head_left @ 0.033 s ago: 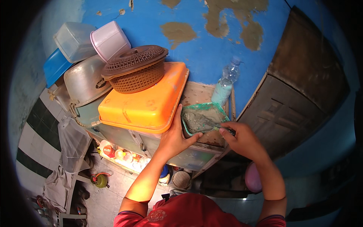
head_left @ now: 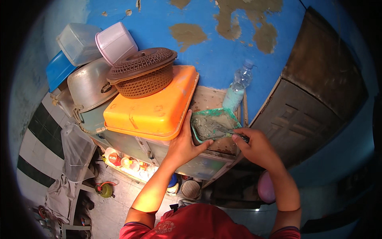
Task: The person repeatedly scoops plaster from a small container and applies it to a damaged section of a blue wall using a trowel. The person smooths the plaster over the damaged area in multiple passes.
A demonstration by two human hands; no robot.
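Note:
A small green plastic tub (head_left: 193, 126) of wet grey paste (head_left: 213, 124) rests on the cabinet top. My left hand (head_left: 185, 145) steadies it, with the fingers along its left side and the thumb on the near rim. At the tub's right corner, my right hand (head_left: 254, 145) is closed around a slim tool with a dark handle (head_left: 245, 138). The tool's working end is down in the paste, so its exact kind is hidden. Behind the tub a clear plastic bottle (head_left: 234, 93) of cloudy pale liquid leans by the blue wall.
Left of the tub, an upturned orange basin (head_left: 159, 109) carries a brown woven-pattern lidded basket (head_left: 145, 79). A metal pot (head_left: 89, 85) and plastic tubs (head_left: 115, 42) pile up beyond it. Grey patches (head_left: 187, 35) mark the blue wall. A dark wooden door (head_left: 296, 115) stands at right.
My right hand and its tool have shifted very slightly to the right. My left hand and the tub look the same.

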